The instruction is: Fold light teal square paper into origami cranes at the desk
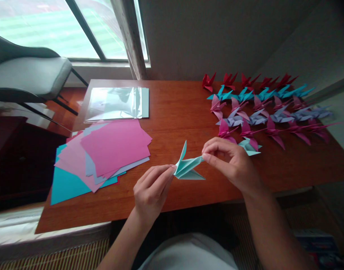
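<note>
Near the middle of the near edge we see a plain, pale greyish-white top (191,255) with a rounded front, while left forearm (129,234), right forearm (262,225), left hand (153,191) and right hand (230,161) are all bare.

A padded chair (31,77) stands near a bright window (48,32)

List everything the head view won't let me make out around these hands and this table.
In the head view:
Mint origami piece: one end covered by the left hand's fingertips.
Mint origami crane: partly behind the right hand.
Turquoise sheet: mostly under other paper.
Chair: cut off by the left edge.
Lower-right blue item: too dark and blurred to identify.
</note>
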Action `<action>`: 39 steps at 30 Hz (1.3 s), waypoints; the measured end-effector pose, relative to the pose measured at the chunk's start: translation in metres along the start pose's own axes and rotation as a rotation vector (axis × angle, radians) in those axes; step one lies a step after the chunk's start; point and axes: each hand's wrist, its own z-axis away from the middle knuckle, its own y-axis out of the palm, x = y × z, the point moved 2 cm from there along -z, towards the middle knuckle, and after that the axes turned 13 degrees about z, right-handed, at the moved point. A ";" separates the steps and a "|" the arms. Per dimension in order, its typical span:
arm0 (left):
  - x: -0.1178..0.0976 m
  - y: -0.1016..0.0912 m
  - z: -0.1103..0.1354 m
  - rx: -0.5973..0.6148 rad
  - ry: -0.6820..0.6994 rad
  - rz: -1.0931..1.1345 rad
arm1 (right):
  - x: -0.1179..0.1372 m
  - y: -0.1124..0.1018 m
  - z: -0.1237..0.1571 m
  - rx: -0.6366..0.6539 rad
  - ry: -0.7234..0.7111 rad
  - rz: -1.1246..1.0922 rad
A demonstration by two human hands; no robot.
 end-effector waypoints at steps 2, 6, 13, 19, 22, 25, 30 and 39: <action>0.000 0.000 0.000 -0.009 0.004 -0.007 | 0.000 0.002 0.001 -0.026 0.001 0.017; -0.001 -0.001 0.000 -0.057 -0.006 -0.019 | -0.004 0.008 0.006 -0.127 0.045 -0.016; -0.001 0.000 -0.001 -0.075 -0.029 -0.035 | 0.005 0.021 0.017 -0.240 0.048 -0.115; 0.002 0.000 0.001 -0.098 -0.037 -0.054 | 0.010 0.029 0.018 -0.286 -0.021 0.038; 0.001 0.000 0.001 -0.107 -0.032 -0.065 | 0.006 0.030 0.016 -0.307 -0.009 0.093; 0.000 0.001 0.001 -0.100 -0.026 -0.066 | 0.005 0.030 0.016 -0.267 0.036 0.093; 0.001 0.001 0.001 -0.096 -0.016 -0.059 | 0.007 0.031 0.016 -0.242 0.115 0.093; 0.004 -0.002 -0.002 -0.110 -0.105 0.010 | -0.004 0.028 0.017 -0.251 0.139 -0.053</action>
